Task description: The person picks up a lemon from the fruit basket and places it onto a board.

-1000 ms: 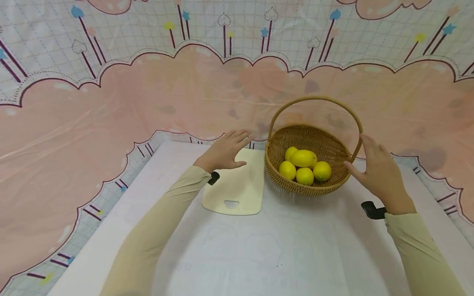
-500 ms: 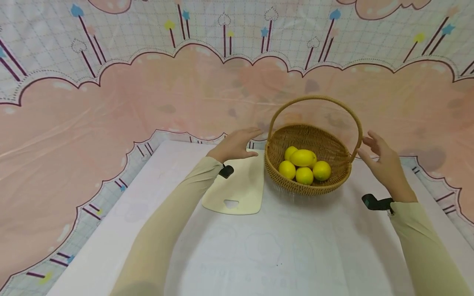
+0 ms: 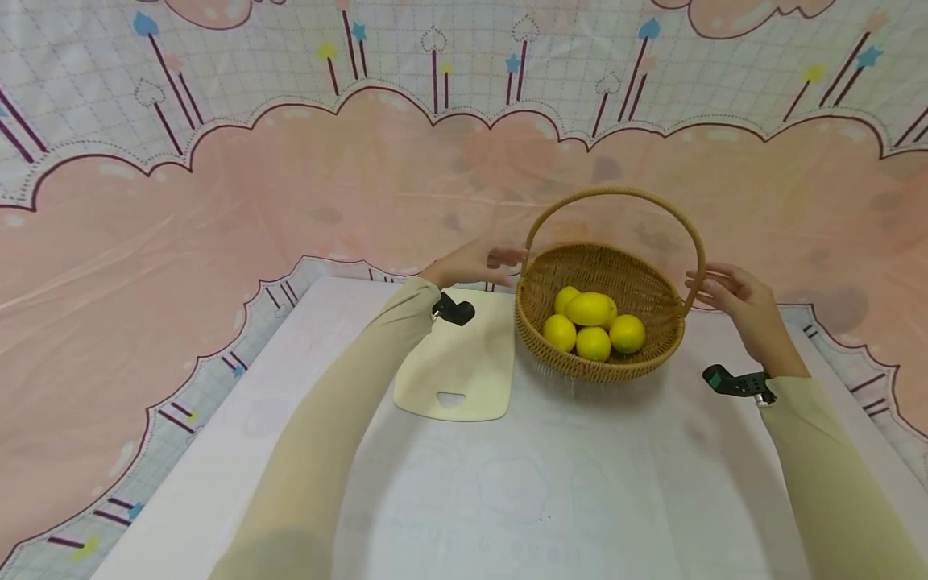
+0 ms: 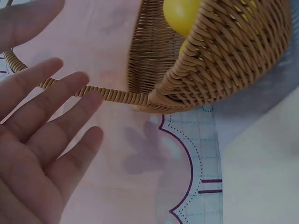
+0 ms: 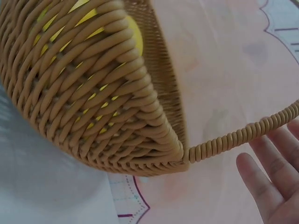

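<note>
Your left hand (image 3: 471,264) is released, fingers spread and fairly straight at the near leg of the woven basket's (image 3: 602,372) hoop handle (image 3: 612,191); whether they touch it, you cannot tell. Your right hand (image 3: 732,294) is also loose, its straight fingers reaching behind the opposite leg, contact again unclear. The basket thus sits between your two hands, a placing that likely suits steadying both sides evenly. To the right of your left hand and left of your right, the lemons (image 3: 593,344) cluster low in the bowl, presumably gathered there by its curved wall. Below your left hand, nearer you, the cream cutting board (image 3: 471,358) lies flat on the bench (image 3: 515,483), its cut-out end towards you, probably for easy grasping.
</note>
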The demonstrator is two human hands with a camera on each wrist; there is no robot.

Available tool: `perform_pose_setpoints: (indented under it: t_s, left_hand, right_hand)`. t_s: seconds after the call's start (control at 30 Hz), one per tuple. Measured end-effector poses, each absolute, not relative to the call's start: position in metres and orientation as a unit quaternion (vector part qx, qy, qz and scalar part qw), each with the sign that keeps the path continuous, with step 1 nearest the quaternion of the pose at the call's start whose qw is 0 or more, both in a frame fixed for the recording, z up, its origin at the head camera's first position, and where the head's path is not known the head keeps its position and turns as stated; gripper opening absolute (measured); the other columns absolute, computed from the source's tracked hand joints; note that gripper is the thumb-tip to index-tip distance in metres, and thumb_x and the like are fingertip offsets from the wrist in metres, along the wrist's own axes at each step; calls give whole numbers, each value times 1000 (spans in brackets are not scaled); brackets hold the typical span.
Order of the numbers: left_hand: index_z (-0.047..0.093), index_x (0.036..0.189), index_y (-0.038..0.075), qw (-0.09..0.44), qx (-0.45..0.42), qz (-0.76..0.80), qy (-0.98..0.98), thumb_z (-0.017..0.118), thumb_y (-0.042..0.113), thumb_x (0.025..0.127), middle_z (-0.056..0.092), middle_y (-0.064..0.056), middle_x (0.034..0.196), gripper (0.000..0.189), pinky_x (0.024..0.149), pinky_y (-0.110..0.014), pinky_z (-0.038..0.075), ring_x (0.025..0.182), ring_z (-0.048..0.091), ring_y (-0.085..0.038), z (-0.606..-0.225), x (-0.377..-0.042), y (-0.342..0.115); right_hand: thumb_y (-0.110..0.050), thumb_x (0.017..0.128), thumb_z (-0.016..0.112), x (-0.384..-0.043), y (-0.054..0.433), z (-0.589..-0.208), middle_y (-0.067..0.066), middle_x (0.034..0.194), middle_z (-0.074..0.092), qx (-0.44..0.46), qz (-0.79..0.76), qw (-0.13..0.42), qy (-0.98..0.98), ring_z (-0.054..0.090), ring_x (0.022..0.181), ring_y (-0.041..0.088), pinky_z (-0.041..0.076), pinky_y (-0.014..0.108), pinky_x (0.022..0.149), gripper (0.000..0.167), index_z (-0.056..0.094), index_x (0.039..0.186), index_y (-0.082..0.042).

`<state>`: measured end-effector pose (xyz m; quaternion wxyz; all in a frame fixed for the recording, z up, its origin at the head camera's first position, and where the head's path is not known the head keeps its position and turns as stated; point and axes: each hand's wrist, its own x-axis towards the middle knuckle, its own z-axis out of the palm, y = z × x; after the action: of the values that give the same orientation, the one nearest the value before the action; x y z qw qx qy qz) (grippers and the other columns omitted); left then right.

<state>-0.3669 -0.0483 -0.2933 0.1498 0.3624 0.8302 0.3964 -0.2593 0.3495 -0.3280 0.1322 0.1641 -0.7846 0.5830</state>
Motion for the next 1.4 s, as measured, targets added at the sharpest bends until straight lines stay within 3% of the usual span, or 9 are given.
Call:
perform_pose_setpoints:
  t_s: [0.17,0.33,0.63,1.1,1.4]
  left_hand:
    - [41,142,6,198,356,416,813,63,12,89,46,-15,143,57,110,-34,39,132,44,-26,-293,-372,-35]
    - [41,141,3,227,374,413,799,60,10,90,44,-14,145,55,108,-31,40,134,42,-29,-295,-376,-16]
    - [46,139,7,211,372,393,814,61,16,91,47,-12,143,51,106,-27,42,130,47,-21,-297,-379,17]
    - [44,139,4,222,376,397,807,56,12,94,50,-15,139,48,103,-27,45,127,50,-23,-309,-378,53]
    - [44,140,6,214,338,392,829,58,13,93,51,-16,139,49,106,-31,42,128,48,-24,-318,-384,65]
  right_hand:
    - [-9,97,49,-262,353,-331,-9,106,69,177,624,103,-754,65,98,0,51,10,81,24,58,118,-2]
    - [-8,97,49,-264,355,-335,-6,102,70,176,660,90,-725,66,96,3,54,14,79,21,62,112,-5]
    - [-12,96,51,-267,354,-338,-6,101,70,151,672,78,-721,65,96,4,53,11,81,21,63,112,-8]
    - [-19,96,51,-276,348,-342,-12,100,70,128,641,75,-753,64,94,1,50,9,82,23,64,113,-10]
    - [-19,97,50,-280,347,-345,-11,99,71,131,646,73,-749,65,94,1,51,10,82,39,52,122,11]
